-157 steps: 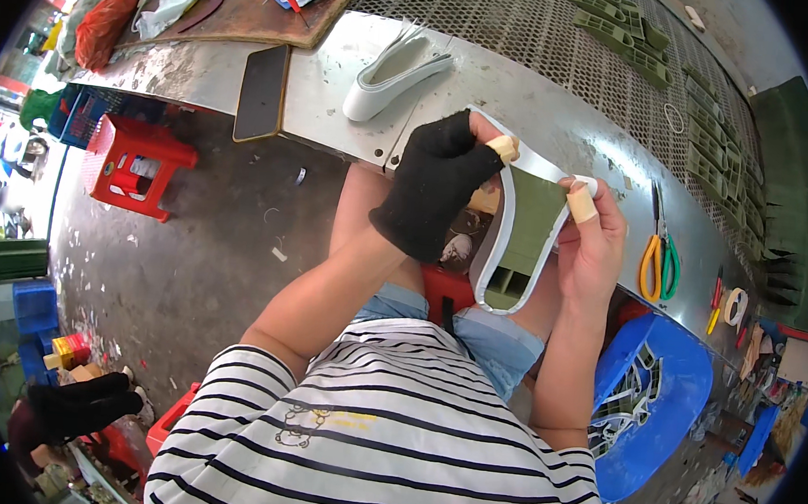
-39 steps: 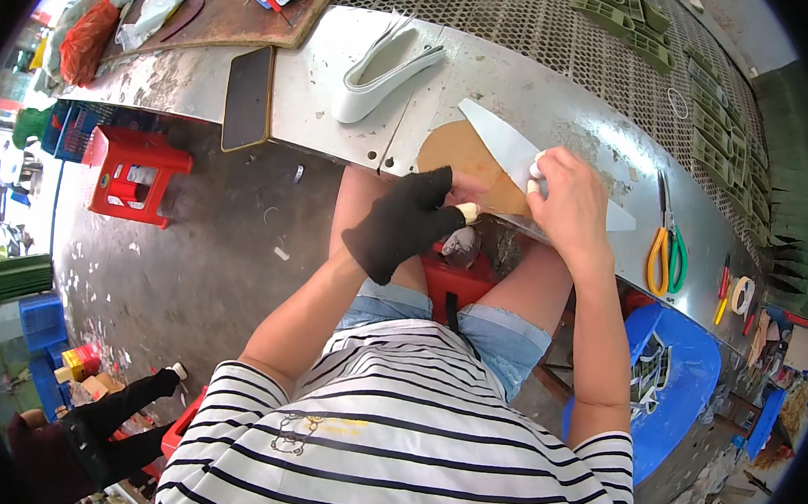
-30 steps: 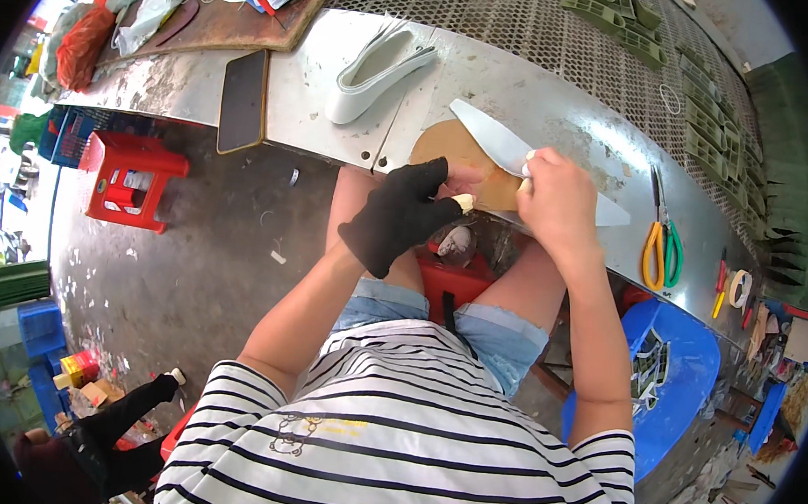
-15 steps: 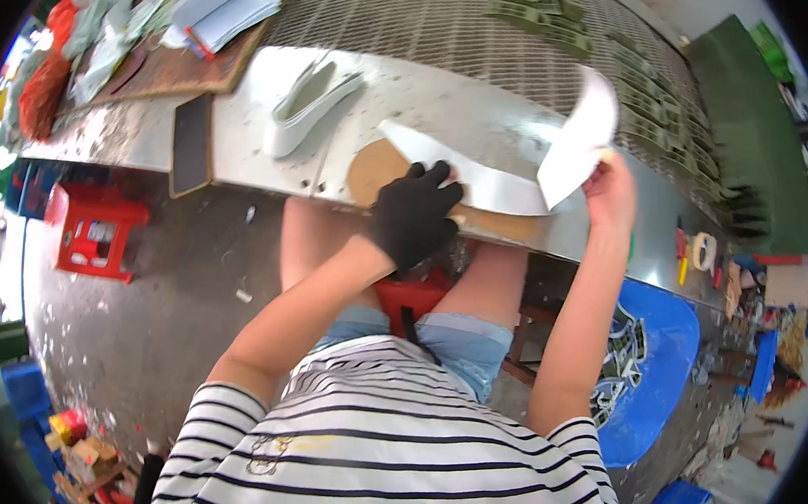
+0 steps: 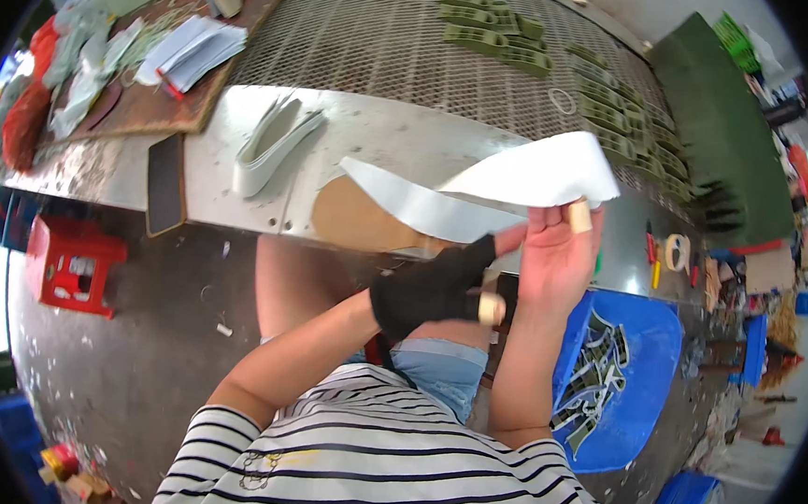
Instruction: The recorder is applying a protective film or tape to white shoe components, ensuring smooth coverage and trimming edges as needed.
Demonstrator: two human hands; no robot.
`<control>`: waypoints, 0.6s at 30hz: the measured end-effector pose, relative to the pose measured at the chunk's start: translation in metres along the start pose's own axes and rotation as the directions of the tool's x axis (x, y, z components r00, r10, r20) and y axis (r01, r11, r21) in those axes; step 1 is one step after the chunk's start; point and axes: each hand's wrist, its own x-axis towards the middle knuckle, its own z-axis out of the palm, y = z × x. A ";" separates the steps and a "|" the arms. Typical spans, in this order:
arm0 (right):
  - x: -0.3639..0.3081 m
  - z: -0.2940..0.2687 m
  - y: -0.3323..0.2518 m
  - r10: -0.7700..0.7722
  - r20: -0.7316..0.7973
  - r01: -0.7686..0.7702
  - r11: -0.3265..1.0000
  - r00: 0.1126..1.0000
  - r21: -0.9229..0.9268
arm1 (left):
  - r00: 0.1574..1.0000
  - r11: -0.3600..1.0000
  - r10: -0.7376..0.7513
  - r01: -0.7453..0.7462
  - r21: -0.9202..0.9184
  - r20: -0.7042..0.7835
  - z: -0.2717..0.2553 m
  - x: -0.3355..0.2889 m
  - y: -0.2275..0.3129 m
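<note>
My right hand [image 5: 558, 253] is bare, palm turned up, with a beige cover on the thumb. Its fingertips and thumb pinch the lower edge of a white curved sheet piece [image 5: 541, 173], raised above the bench. Close beside it, my left hand [image 5: 444, 288] wears a black glove with bare fingertips. Its fingers stretch toward my right palm, thumb apart with a beige cover, and nothing shows in it. Whether the two hands touch, I cannot tell. Under the raised piece, another white curved strip [image 5: 417, 206] lies partly across a brown rounded board [image 5: 354, 222].
A folded white band [image 5: 266, 153] and a dark phone-like slab [image 5: 166, 184] lie left on the metal bench. Green curved parts [image 5: 611, 107] rest on the mesh behind. A blue basin [image 5: 639, 381] holds green and white pieces. Red stool [image 5: 75, 262] at left; tape roll [image 5: 676, 252] at right.
My right hand has turned palm up and brought the white piece left and lower. My left hand has left the board and moved right, beside it. The head view has shifted.
</note>
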 end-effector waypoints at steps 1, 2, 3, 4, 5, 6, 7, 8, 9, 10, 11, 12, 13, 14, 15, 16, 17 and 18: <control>-0.009 0.002 0.011 0.022 0.008 -0.022 1.000 1.000 0.011 | 0.994 0.992 0.102 -0.105 -0.073 -0.047 -0.004 0.011 -0.004; -0.019 0.005 0.022 0.095 0.045 -0.091 0.992 0.994 -0.088 | 0.997 0.996 -0.041 0.035 -0.079 -0.068 -0.022 0.010 -0.010; -0.025 0.005 0.031 0.163 0.076 -0.146 0.970 0.984 -0.192 | 0.981 0.981 -0.179 0.171 -0.094 -0.081 -0.036 0.011 -0.007; -0.029 0.003 0.039 0.245 0.088 -0.214 0.940 0.965 -0.265 | 0.953 0.979 -0.198 0.205 0.007 -0.230 -0.040 0.011 0.010; -0.030 0.001 0.045 0.324 0.095 -0.276 0.900 0.941 -0.338 | 0.925 0.976 -0.173 0.116 -0.183 -0.337 -0.048 0.015 0.003; -0.023 -0.002 0.043 0.426 0.100 -0.334 0.817 0.899 -0.471 | 0.870 0.983 -0.070 0.144 0.118 -0.487 -0.060 0.008 0.000; -0.008 -0.011 0.042 0.424 0.102 -0.332 0.818 0.900 -0.470 | 0.808 0.893 0.072 0.210 0.399 -0.585 -0.074 0.001 0.003; 0.015 -0.026 0.043 0.510 0.132 -0.319 0.698 0.850 -0.641 | 0.745 0.970 -0.026 0.180 0.163 -0.667 -0.085 0.002 0.010; 0.042 -0.040 0.043 0.591 0.139 -0.274 0.554 0.795 -0.786 | 0.686 0.989 -0.142 0.123 -0.079 -0.713 -0.096 0.004 0.023; 0.073 -0.047 0.046 0.523 0.103 -0.217 0.514 0.846 -0.830 | 0.788 0.711 0.364 0.109 0.695 -0.496 -0.125 -0.012 0.005; 0.110 -0.061 0.050 0.443 0.059 -0.170 0.460 0.895 -0.872 | 0.648 0.995 -0.100 0.076 -0.066 -0.755 -0.132 0.002 0.021; 0.148 -0.076 0.058 0.380 0.033 -0.117 0.366 0.924 -0.923 | 0.600 0.999 -0.041 0.034 -0.026 -0.799 -0.141 0.002 0.016; 0.187 -0.095 0.062 0.303 0.013 -0.069 0.257 0.953 -0.964 | 0.555 1.000 0.014 -0.012 0.009 -0.832 -0.151 0.001 0.004; 0.225 -0.115 0.066 0.261 0.068 0.076 -0.023 0.963 -0.997 | 0.507 1.000 0.009 -0.028 -0.007 -0.862 -0.156 0.000 -0.006; 0.259 -0.134 0.073 0.235 0.112 0.188 -0.329 0.965 -0.925 | 0.458 0.998 -0.023 -0.042 -0.048 -0.889 -0.163 -0.004 -0.020; 0.282 -0.142 0.087 0.233 0.114 0.189 -0.329 0.966 -0.925 | 0.549 0.997 0.031 0.043 0.065 -0.835 -0.164 -0.017 -0.026; 0.303 -0.147 0.101 0.168 0.101 0.175 -0.517 0.981 -0.838 | 0.551 0.992 -0.057 -0.061 -0.109 -0.832 -0.161 -0.017 -0.026; 0.320 -0.149 0.111 0.101 0.099 0.141 -0.684 0.990 -0.716 | 0.517 0.991 -0.096 -0.029 -0.130 -0.851 -0.160 -0.016 -0.023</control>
